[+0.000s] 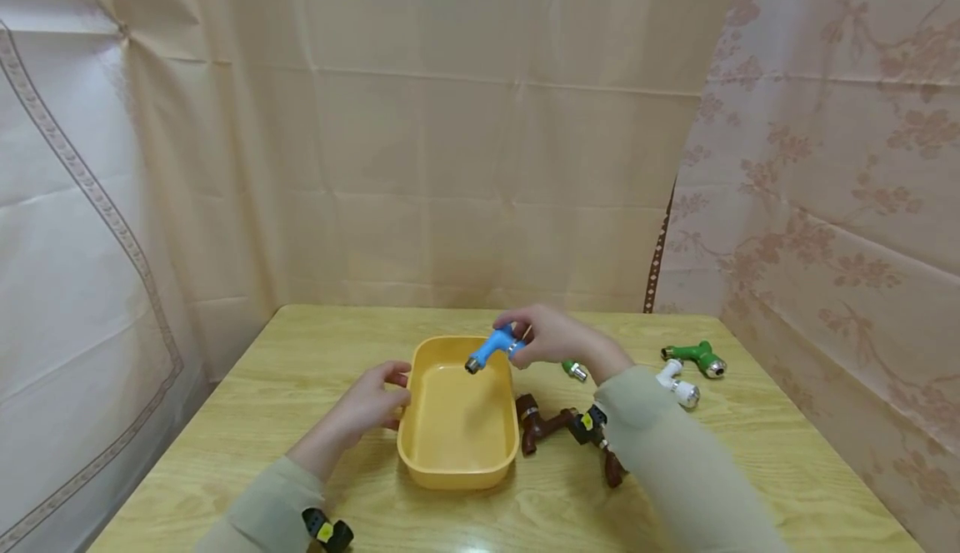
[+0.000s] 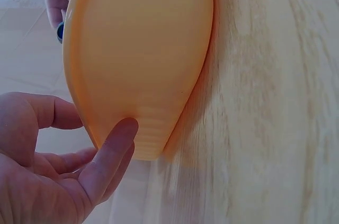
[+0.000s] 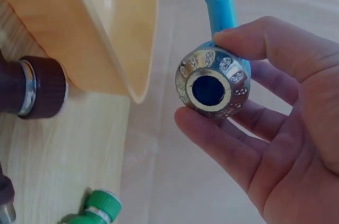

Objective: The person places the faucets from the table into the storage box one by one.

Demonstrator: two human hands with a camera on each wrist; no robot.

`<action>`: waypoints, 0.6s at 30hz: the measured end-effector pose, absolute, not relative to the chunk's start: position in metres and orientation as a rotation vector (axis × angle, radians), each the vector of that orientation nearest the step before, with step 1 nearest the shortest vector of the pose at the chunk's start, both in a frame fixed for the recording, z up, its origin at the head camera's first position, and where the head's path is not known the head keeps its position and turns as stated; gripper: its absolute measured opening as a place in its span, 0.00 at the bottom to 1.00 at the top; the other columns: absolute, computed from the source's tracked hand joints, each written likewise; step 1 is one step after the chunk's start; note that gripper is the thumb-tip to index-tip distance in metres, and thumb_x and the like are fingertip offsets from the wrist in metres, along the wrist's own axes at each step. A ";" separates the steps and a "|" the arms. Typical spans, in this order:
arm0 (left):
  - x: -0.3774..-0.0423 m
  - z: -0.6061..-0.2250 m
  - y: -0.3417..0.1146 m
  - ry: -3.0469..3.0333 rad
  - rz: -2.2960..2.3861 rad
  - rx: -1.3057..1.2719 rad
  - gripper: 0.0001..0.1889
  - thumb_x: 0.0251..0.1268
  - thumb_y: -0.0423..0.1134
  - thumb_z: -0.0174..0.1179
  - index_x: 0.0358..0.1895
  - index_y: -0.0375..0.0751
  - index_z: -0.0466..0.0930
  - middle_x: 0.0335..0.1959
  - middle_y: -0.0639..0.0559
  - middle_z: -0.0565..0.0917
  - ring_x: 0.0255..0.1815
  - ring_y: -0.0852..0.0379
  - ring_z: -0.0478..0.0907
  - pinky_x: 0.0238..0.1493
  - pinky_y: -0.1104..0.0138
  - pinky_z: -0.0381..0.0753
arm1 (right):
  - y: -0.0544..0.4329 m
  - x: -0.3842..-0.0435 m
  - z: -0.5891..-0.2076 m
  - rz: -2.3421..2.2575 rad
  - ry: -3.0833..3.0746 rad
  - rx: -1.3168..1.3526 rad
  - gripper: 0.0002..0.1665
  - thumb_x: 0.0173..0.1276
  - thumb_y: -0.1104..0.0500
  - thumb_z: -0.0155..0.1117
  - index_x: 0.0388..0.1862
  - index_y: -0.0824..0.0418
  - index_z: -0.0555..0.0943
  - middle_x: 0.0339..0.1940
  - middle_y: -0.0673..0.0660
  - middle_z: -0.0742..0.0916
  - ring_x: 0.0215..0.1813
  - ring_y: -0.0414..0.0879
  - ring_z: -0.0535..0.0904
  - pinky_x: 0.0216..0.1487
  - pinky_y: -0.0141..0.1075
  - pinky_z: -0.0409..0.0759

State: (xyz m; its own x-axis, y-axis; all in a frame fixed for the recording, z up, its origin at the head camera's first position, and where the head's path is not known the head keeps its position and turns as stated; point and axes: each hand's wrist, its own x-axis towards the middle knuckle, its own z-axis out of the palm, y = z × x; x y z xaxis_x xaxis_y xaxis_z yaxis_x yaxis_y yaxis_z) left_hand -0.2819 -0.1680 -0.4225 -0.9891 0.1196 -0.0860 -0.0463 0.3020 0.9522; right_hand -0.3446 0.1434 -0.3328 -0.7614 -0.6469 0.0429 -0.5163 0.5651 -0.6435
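My right hand [image 1: 551, 336] holds a blue water tap [image 1: 491, 348] above the far right part of a yellow basin [image 1: 457, 480]. In the right wrist view, thumb and fingers pinch the tap around its round chrome-ringed end [image 3: 213, 87], whose centre is dark blue; a threaded metal end sticks out from the other side. My left hand [image 1: 378, 399] is at the basin's left side. Its fingertips touch the outer wall [image 2: 143, 65] near the rim, the fingers loosely extended. No objects show inside the basin.
Right of the basin lie brown taps [image 1: 542, 426], partly hidden by my right sleeve. A small green tap [image 1: 574, 370] is behind my right wrist. Farther right are a white tap [image 1: 680, 385] and a green tap [image 1: 697, 357]. Curtains hang around the wooden table [image 1: 330, 332].
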 end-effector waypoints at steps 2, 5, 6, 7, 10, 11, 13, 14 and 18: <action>-0.282 -0.422 -0.168 2.415 1.780 0.068 0.30 0.62 0.26 0.58 0.70 0.30 0.68 0.58 0.35 0.73 0.39 0.48 0.80 0.33 0.56 0.89 | 0.138 -0.344 -0.334 -0.948 2.594 -0.976 0.33 0.57 0.68 0.71 0.64 0.60 0.80 0.41 0.55 0.85 0.39 0.47 0.84 0.40 0.39 0.85; -0.282 -0.422 -0.168 2.416 1.778 0.069 0.30 0.63 0.26 0.58 0.70 0.30 0.68 0.58 0.34 0.73 0.39 0.48 0.80 0.33 0.55 0.89 | 0.131 -0.345 -0.336 -0.915 2.581 -0.987 0.33 0.58 0.67 0.71 0.65 0.61 0.79 0.42 0.54 0.84 0.40 0.48 0.83 0.41 0.39 0.84; -0.282 -0.422 -0.168 2.417 1.774 0.069 0.30 0.63 0.26 0.58 0.70 0.30 0.68 0.58 0.34 0.73 0.40 0.47 0.80 0.33 0.55 0.89 | 0.129 -0.345 -0.337 -0.902 2.577 -0.994 0.33 0.58 0.67 0.71 0.65 0.61 0.79 0.42 0.54 0.84 0.40 0.48 0.83 0.41 0.39 0.84; -0.282 -0.422 -0.168 2.420 1.770 0.067 0.30 0.63 0.26 0.58 0.70 0.30 0.68 0.58 0.34 0.73 0.40 0.47 0.80 0.33 0.55 0.89 | 0.126 -0.344 -0.337 -0.896 2.566 -1.002 0.33 0.58 0.67 0.71 0.65 0.60 0.79 0.42 0.54 0.84 0.40 0.48 0.83 0.41 0.39 0.84; -0.282 -0.422 -0.168 2.425 1.758 0.069 0.30 0.63 0.27 0.58 0.71 0.30 0.68 0.59 0.34 0.73 0.42 0.47 0.80 0.32 0.55 0.89 | 0.120 -0.345 -0.340 -0.856 2.554 -1.029 0.32 0.58 0.67 0.71 0.64 0.60 0.80 0.42 0.54 0.84 0.39 0.48 0.82 0.40 0.38 0.83; -0.283 -0.421 -0.168 2.422 1.758 0.070 0.30 0.63 0.27 0.58 0.71 0.30 0.68 0.59 0.34 0.73 0.42 0.47 0.80 0.32 0.55 0.89 | 0.118 -0.345 -0.341 -0.843 2.553 -1.032 0.32 0.58 0.67 0.70 0.64 0.59 0.80 0.41 0.54 0.84 0.38 0.48 0.81 0.39 0.38 0.82; -0.283 -0.422 -0.168 2.424 1.749 0.068 0.30 0.63 0.27 0.58 0.71 0.30 0.68 0.59 0.34 0.73 0.43 0.46 0.80 0.32 0.55 0.89 | 0.113 -0.344 -0.341 -0.805 2.554 -1.037 0.32 0.57 0.67 0.70 0.64 0.60 0.80 0.40 0.54 0.83 0.36 0.46 0.79 0.37 0.36 0.80; -0.284 -0.422 -0.167 2.422 1.749 0.067 0.30 0.63 0.27 0.58 0.71 0.30 0.68 0.59 0.34 0.73 0.43 0.46 0.80 0.32 0.55 0.89 | 0.110 -0.343 -0.342 -0.782 2.558 -1.038 0.33 0.57 0.67 0.70 0.64 0.60 0.80 0.40 0.54 0.83 0.35 0.46 0.78 0.36 0.36 0.79; -0.285 -0.423 -0.168 2.417 1.751 0.058 0.30 0.64 0.27 0.57 0.72 0.30 0.67 0.61 0.33 0.72 0.45 0.43 0.80 0.33 0.55 0.89 | 0.097 -0.342 -0.343 -0.699 2.558 -1.024 0.34 0.56 0.67 0.71 0.65 0.57 0.81 0.42 0.52 0.83 0.36 0.45 0.76 0.35 0.35 0.78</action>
State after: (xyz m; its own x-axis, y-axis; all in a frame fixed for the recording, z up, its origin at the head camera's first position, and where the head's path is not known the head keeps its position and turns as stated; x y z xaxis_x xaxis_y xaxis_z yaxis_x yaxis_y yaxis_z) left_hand -0.2845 -0.1678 -0.4233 -0.9871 0.1222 -0.1034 -0.0601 0.3154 0.9471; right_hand -0.3415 0.0971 -0.3429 -0.7016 -0.7067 -0.0919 -0.5617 0.6277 -0.5390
